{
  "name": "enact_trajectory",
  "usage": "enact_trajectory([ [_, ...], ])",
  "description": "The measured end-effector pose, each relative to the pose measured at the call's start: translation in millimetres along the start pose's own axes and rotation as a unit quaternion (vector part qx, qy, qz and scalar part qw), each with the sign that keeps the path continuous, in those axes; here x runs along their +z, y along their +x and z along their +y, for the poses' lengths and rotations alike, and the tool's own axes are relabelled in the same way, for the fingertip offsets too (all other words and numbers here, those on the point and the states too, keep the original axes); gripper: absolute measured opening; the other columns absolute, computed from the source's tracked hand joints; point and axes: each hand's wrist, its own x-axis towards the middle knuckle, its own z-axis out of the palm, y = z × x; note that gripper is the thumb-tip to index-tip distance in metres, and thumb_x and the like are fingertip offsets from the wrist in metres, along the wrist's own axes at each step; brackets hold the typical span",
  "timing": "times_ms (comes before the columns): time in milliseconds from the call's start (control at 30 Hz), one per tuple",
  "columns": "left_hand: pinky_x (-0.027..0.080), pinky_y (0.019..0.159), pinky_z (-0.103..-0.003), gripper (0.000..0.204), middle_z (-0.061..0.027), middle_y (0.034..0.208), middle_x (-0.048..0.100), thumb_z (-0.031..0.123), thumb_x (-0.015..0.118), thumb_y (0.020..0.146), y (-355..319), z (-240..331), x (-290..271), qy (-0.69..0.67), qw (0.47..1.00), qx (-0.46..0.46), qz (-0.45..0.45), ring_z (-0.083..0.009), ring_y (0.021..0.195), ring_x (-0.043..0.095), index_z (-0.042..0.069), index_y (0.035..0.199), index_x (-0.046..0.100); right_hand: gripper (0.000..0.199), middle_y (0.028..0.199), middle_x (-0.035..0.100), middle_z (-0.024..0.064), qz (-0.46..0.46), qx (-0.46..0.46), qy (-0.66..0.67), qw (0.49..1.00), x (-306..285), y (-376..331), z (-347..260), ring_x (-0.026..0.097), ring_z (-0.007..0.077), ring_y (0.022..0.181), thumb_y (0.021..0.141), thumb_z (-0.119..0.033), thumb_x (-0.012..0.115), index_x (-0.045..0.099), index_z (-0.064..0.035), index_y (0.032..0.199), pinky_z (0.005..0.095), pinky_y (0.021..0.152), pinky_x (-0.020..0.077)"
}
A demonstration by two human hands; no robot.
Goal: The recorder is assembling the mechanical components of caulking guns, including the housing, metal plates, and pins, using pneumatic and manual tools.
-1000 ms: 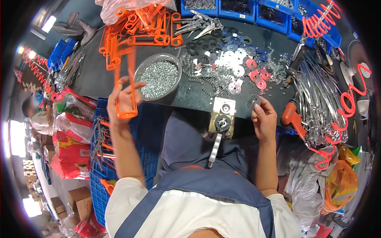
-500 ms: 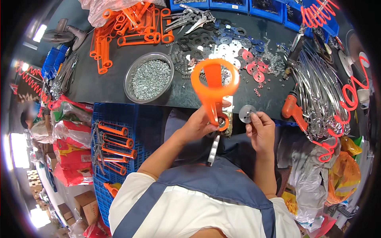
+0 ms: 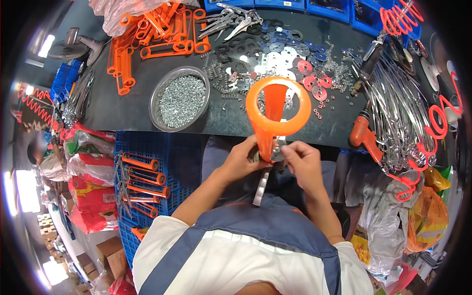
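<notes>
At centre, the left hand (image 3: 242, 160) curls its fingers around an orange handle (image 3: 274, 102). Beside it, the right hand's (image 3: 306, 166) fingers pinch a grey disc (image 3: 279, 153).

Left hand (image 3: 240, 161): fingertips partly hidden behind orange frame (image 3: 274, 101), frame's lower end obscured between hands. Right hand (image 3: 306, 167): grip on grey disc (image 3: 279, 151) too small to tell. Grey metal strip (image 3: 261, 189) below left fingers, upper end covered. Beyond right hand, blue bins (image 3: 328, 17) cut by top edge; beyond left hand, pinkish bag (image 3: 115, 14) likewise cut.
</notes>
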Motion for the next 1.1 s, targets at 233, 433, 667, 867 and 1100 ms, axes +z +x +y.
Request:
enact_trajectory([
  [233, 0.045, 0.091, -0.035, 0.058, -0.0144, 0.115, 0.06, 0.012, 0.081, 0.067, -1.9, -32.3, -1.5, 0.018, 0.996, 0.073, 0.038, -0.0266, 0.107, 0.059, 0.003, 0.116, 0.053, 0.022, 0.058, 0.051, 0.0046, 0.016, -0.06, -0.26, 0.964, 6.5, 7.9, -1.2, 0.045, 0.0108, 0.05, 0.081, -0.015, 0.067, 0.055, 0.0008, 0.07, 0.0255, 0.05, 0.0391],
  [433, 0.044, 0.086, -0.039, 0.025, -0.0188, 0.122, 0.054, 0.006, 0.078, 0.066, 2.8, -27.1, -4.2, 0.036, 0.988, 0.148, -0.013, -0.0322, 0.112, 0.053, 0.002, 0.083, 0.061, 0.026, 0.056, 0.044, 0.0017, 0.074, -0.108, -0.287, 0.949, 13.0, 3.5, -3.7, 0.041, 0.0089, 0.05, 0.077, -0.011, 0.071, 0.047, -0.0018, 0.076, 0.0255, 0.049, 0.0385],
  [667, 0.045, 0.093, -0.035, 0.038, -0.0162, 0.121, 0.058, 0.008, 0.079, 0.065, 2.1, -26.9, -4.7, 0.037, 0.99, 0.136, -0.011, -0.0303, 0.11, 0.057, 0.003, 0.099, 0.062, 0.023, 0.062, 0.044, -0.0049, 0.023, -0.065, -0.178, 0.982, 4.9, 10.2, 13.4, 0.038, 0.0012, 0.057, 0.078, -0.006, 0.07, 0.047, -0.003, 0.079, 0.0189, 0.05, 0.0345],
  [867, 0.045, 0.091, -0.039, 0.039, -0.0201, 0.126, 0.053, 0.003, 0.07, 0.075, 0.2, 16.6, -24.4, 0.109, 0.969, 0.211, 0.063, -0.0292, 0.112, 0.055, 0.002, 0.111, 0.054, 0.017, 0.065, 0.05, -0.0025, 0.049, -0.106, -0.207, 0.971, -23.5, 2.3, 0.9, 0.043, 0.003, 0.058, 0.079, -0.008, 0.069, 0.057, -0.0011, 0.089, 0.0192, 0.053, 0.0389],
  [1100, 0.048, 0.08, -0.035, 0.026, -0.0154, 0.103, 0.064, 0.01, 0.066, 0.076, 25.9, 29.0, -166.3, 0.474, 0.818, 0.091, 0.313, -0.0287, 0.094, 0.063, 0.004, 0.101, 0.063, 0.036, 0.102, 0.052, 0.0177, 0.197, -0.191, -0.769, 0.578, -157.5, -1.8, -41.6, 0.05, 0.0369, 0.096, 0.068, 0.006, 0.056, 0.048, 0.0034, 0.103, 0.0439, 0.084, 0.0423],
])
